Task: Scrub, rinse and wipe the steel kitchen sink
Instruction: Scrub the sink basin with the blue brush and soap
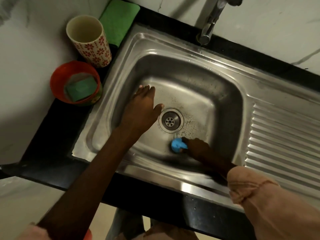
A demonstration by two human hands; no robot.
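Head view is looking down on one steel sink (225, 80) set into a black counter (57, 135), with a ribbed drainboard (284, 141) making up its right side. Two hands are reaching into the basin. The left hand (140, 108) is lying flat with straight fingers on the basin floor, just left of the single round drain (171, 120), its thumb pointing toward the drain rim. The right hand (197, 147) is curling its fingers around one blue scrubber (179, 144) and pressing it on the basin floor, near of the drain and slightly right. Soapy flecks are showing on the steel around the drain and toward the far right wall of the basin. One tap (210, 23) is hanging over the far rim; whether water is running from it cannot be told. On the counter left of the sink, three things are sitting: one tall cup (90, 42) with a red flower pattern, one red bowl (76, 83) just near of it holding one green soap bar (81, 89), and one folded green cloth (117, 19) at the far corner, behind the cup. Both sleeves are pushed up, the right sleeve (270, 205) bunching at the near right edge.
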